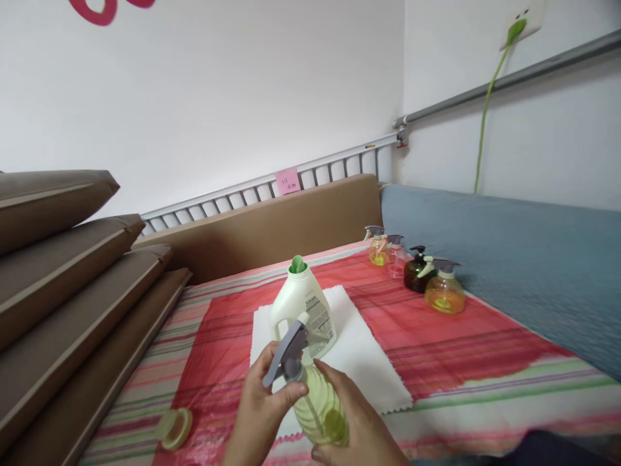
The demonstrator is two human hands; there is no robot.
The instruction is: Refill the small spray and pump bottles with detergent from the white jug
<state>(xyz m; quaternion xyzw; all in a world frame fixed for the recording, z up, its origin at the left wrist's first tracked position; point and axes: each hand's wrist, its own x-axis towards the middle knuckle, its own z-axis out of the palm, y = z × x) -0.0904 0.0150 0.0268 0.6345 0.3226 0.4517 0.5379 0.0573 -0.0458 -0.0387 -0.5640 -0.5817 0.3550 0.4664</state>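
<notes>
A ribbed, see-through yellow-green spray bottle (320, 408) is held tilted in front of me, with a little yellow liquid near its base. My left hand (264, 401) closes around its grey trigger head (291, 353) and neck, the thumb lying across the collar. Around the bottle's body wraps my right hand (361, 421), its fingers at the side and underneath. Just behind stands a large white detergent jug (305, 307), uncapped, a green spout showing in its mouth. The jug rests on a white cloth (359, 343) with a scalloped edge.
A pale cap (174, 428) lies at the lower left. Along the right stand spray bottles with orange (445, 294), pink (396, 257) and yellow (378, 251) liquid, and a dark pump bottle (418, 272). Brown cushions (72, 285) are stacked at left. A blue-grey backrest (509, 239) borders the right.
</notes>
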